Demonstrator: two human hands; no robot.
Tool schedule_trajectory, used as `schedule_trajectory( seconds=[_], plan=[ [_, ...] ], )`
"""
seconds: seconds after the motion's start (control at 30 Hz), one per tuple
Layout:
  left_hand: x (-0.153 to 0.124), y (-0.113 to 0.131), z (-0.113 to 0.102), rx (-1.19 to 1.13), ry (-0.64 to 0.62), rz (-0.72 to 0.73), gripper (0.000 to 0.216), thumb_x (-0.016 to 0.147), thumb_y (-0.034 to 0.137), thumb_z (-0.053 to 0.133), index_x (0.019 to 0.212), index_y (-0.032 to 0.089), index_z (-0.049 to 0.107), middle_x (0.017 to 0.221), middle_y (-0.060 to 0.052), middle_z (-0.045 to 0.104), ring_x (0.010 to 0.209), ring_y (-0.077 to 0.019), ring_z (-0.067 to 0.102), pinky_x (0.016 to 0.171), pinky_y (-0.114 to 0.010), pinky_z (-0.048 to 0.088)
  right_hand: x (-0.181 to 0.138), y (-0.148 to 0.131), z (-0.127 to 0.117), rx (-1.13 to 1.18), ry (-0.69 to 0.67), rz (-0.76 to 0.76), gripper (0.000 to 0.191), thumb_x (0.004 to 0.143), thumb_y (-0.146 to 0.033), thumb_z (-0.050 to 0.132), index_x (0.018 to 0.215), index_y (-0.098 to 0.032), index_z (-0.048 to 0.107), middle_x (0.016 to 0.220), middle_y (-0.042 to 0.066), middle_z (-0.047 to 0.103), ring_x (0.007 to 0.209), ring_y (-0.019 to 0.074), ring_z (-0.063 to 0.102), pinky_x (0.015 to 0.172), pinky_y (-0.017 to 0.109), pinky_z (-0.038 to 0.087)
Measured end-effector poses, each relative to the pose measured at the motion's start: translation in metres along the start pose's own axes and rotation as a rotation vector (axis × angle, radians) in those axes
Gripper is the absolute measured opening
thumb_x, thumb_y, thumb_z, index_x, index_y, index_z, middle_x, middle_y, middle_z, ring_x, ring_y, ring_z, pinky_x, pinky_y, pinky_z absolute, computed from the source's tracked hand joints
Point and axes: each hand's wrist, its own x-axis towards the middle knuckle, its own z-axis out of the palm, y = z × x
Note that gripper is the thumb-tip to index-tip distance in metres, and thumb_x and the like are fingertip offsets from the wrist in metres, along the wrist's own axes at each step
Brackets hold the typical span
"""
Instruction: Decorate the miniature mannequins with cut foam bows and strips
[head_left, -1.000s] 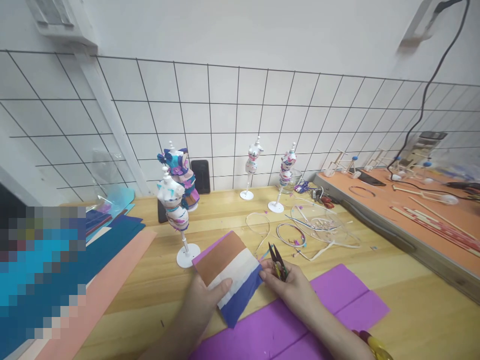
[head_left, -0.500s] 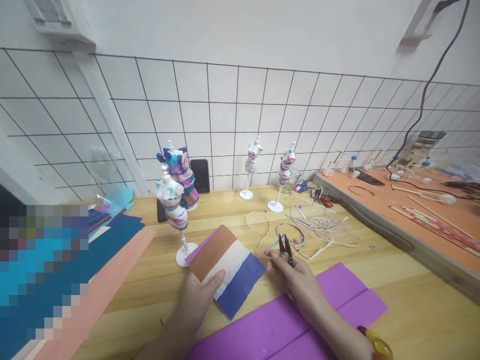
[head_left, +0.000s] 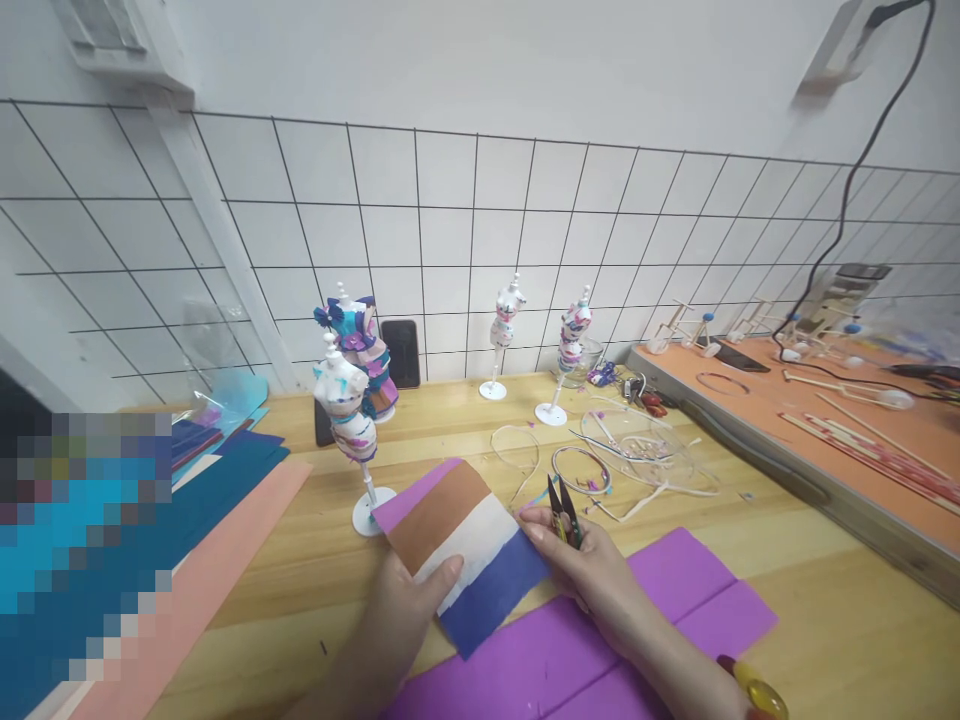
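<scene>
My left hand (head_left: 401,615) is closed on layered coloured paper sheets (head_left: 480,525), thumb on top. They show purple, brown, white and blue bands. In my right hand (head_left: 596,575) is a pair of thread snips (head_left: 564,510), blades pointing up and away and parted. The right thumb and index finger meet at the sheets' right edge; whether they pinch it I cannot tell. Beneath the right hand lies folded purple paper (head_left: 675,580) on the table. Just beyond the left hand stands a small white mannequin (head_left: 349,415) with painted patches.
Behind are a mannequin in a ruffled paper dress (head_left: 371,355), two bare mannequins (head_left: 506,320) and a phone (head_left: 400,353). Wire loops (head_left: 581,470) and ribbon scraps lie right of centre. Coloured sheets (head_left: 247,540) fill the left; an orange-topped table (head_left: 825,400) stands right.
The paper sheets have shifted slightly right and fanned, so more purple shows. My right hand has moved left to the sheets' edge, and the snips have moved with it.
</scene>
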Motion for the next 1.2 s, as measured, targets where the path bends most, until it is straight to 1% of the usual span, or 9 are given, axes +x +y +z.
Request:
schedule_trajectory(
  seconds=[0.17,0.3,0.43,0.53,0.73,0.9,1.03,1.1,1.2],
  plan=[
    [-0.004,0.002,0.002,0.042,-0.036,0.007,0.048,0.057,0.03,0.074,0.101,0.014,0.063,0.095,-0.013,0.071,0.09,-0.0323,0.063,0.082,-0.045,0.047,0.002,0.009,-0.004,0.042,-0.163,0.051,0.036,0.058,-0.041,0.076,0.081,-0.016,0.064,0.065,0.001,0.066,0.057,0.0139,0.057,0.057,0.024,0.041],
    [-0.004,0.007,0.003,-0.055,-0.055,0.008,0.059,0.057,0.033,0.075,0.111,0.015,0.058,0.098,-0.013,0.07,0.096,-0.0329,0.061,0.083,-0.044,0.047,0.002,0.011,-0.005,-0.057,-0.254,0.005,0.03,0.063,-0.04,0.073,0.077,-0.016,0.062,0.062,-0.001,0.063,0.057,0.0128,0.054,0.057,0.023,0.039],
    [-0.004,0.013,0.005,-0.144,-0.003,-0.05,0.064,0.059,0.035,0.074,0.117,0.016,0.054,0.099,-0.012,0.07,0.095,-0.0321,0.062,0.083,-0.044,0.048,0.0,0.01,-0.003,-0.179,-0.219,-0.041,0.027,0.063,-0.037,0.073,0.078,-0.016,0.063,0.059,-0.003,0.056,0.056,0.0119,0.05,0.054,0.022,0.037],
    [-0.004,0.015,0.006,-0.169,0.004,-0.054,0.065,0.058,0.033,0.074,0.117,0.017,0.054,0.097,-0.011,0.071,0.094,-0.0315,0.063,0.083,-0.044,0.048,-0.001,0.011,-0.003,-0.182,-0.202,-0.022,0.029,0.065,-0.039,0.072,0.08,-0.016,0.063,0.058,-0.004,0.055,0.052,0.0105,0.047,0.05,0.022,0.035],
    [-0.004,0.011,0.003,-0.178,-0.077,-0.054,0.056,0.062,0.03,0.072,0.114,0.017,0.055,0.099,-0.011,0.07,0.098,-0.0316,0.061,0.086,-0.045,0.046,0.001,0.011,-0.004,-0.065,-0.164,0.013,0.033,0.065,-0.042,0.072,0.082,-0.016,0.064,0.07,0.0,0.062,0.064,0.0134,0.055,0.059,0.023,0.041],
    [-0.007,0.01,0.004,-0.19,-0.147,-0.065,0.051,0.063,0.029,0.071,0.11,0.016,0.058,0.105,-0.012,0.068,0.105,-0.0328,0.057,0.089,-0.046,0.044,-0.001,0.008,-0.001,0.032,-0.087,0.009,0.036,0.063,-0.044,0.073,0.082,-0.015,0.065,0.065,0.001,0.061,0.06,0.0129,0.055,0.056,0.023,0.041],
    [-0.009,0.01,0.006,-0.176,-0.175,-0.04,0.057,0.063,0.028,0.071,0.116,0.017,0.054,0.113,-0.011,0.064,0.111,-0.0316,0.053,0.094,-0.046,0.041,-0.002,0.004,0.0,0.003,-0.057,0.022,0.04,0.064,-0.048,0.071,0.085,-0.014,0.064,0.053,-0.004,0.052,0.04,0.0048,0.039,0.04,0.018,0.026],
    [-0.01,0.01,0.005,-0.169,-0.193,-0.048,0.059,0.063,0.029,0.071,0.118,0.017,0.053,0.114,-0.012,0.064,0.11,-0.0319,0.053,0.094,-0.046,0.041,-0.003,0.003,-0.001,0.002,-0.068,0.025,0.042,0.067,-0.051,0.068,0.085,-0.014,0.063,0.046,-0.007,0.045,0.035,0.0028,0.028,0.036,0.018,0.018],
    [-0.01,0.008,0.003,-0.155,-0.21,-0.08,0.059,0.063,0.031,0.071,0.117,0.016,0.054,0.109,-0.013,0.066,0.108,-0.033,0.055,0.091,-0.047,0.043,-0.003,0.004,-0.002,0.038,-0.12,0.027,0.04,0.071,-0.053,0.063,0.081,-0.014,0.061,0.039,-0.01,0.034,0.032,0.0027,0.021,0.035,0.019,0.013]
  ],
)
